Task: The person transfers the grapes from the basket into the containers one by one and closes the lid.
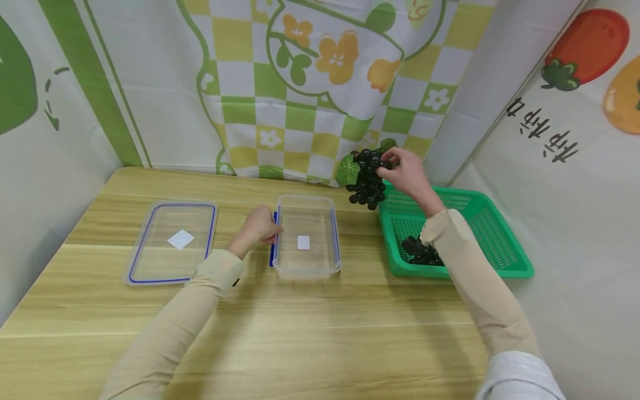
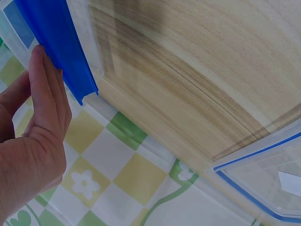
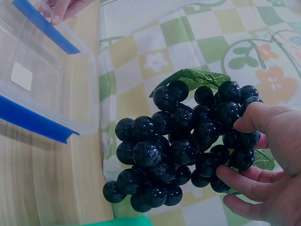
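Observation:
In the head view my right hand (image 1: 409, 173) holds up a bunch of black grapes (image 1: 367, 186) with green leaves, beside the back left corner of a green basket (image 1: 505, 271). Thumb and fingertips pinch the upper part of the bunch in the right wrist view, where the round grapes (image 3: 148, 154) hang free. My left hand (image 1: 260, 225) grips the left side wall of a clear plastic container (image 1: 306, 271), at its blue clasp (image 2: 61, 47). A small white label lies inside the container. More dark fruit (image 1: 421, 254) sits in the basket, partly hidden by my right sleeve.
A clear lid (image 1: 162, 261) with a blue seal and a white label lies flat on the wooden table (image 1: 320, 344), left of the container. Behind hangs a checkered cloth (image 1: 300, 128). White printed sheets border both sides.

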`<action>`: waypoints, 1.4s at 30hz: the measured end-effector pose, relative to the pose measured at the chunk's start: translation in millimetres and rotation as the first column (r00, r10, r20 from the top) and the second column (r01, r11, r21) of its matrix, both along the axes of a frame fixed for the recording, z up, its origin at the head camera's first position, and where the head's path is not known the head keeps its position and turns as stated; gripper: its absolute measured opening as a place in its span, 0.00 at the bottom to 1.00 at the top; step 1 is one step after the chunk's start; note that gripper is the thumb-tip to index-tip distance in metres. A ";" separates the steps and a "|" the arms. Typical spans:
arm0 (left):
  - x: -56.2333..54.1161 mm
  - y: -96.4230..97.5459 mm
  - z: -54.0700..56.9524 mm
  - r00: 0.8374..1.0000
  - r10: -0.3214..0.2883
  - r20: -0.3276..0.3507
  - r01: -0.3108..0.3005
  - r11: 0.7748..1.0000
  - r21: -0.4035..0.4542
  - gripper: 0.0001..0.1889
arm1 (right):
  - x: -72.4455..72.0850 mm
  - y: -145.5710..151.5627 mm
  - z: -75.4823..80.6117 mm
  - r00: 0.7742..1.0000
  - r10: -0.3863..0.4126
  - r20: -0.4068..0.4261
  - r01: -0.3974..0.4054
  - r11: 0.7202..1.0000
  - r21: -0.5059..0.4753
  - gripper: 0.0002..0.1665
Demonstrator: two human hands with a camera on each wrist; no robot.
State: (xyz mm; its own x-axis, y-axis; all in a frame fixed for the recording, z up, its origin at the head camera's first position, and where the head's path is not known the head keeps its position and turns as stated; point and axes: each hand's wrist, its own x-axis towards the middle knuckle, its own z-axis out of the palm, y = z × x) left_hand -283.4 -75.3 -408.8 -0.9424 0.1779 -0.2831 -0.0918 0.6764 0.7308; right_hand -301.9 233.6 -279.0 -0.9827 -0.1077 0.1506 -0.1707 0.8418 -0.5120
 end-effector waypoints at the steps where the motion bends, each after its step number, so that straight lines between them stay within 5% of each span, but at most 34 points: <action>1: -0.1 -0.3 -0.1 1.000 0.001 0.000 -0.001 1.000 0.004 0.09 | -0.1 -2.1 -0.7 1.000 0.005 0.001 -0.005 1.000 -0.001 0.21; 42: 2.2 -0.2 -2.5 1.000 0.024 0.004 -0.024 1.000 0.008 0.08 | 14.2 -76.3 -21.5 0.987 0.156 0.049 -0.156 0.988 0.001 0.20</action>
State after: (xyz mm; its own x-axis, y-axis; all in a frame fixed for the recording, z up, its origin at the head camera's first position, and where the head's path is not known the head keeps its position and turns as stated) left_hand -281.1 -75.5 -411.3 -0.9453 0.1571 -0.2858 -0.1114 0.6681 0.7357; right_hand -287.7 157.3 -300.5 -0.9600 -0.2609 0.1018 -0.2750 0.8094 -0.5189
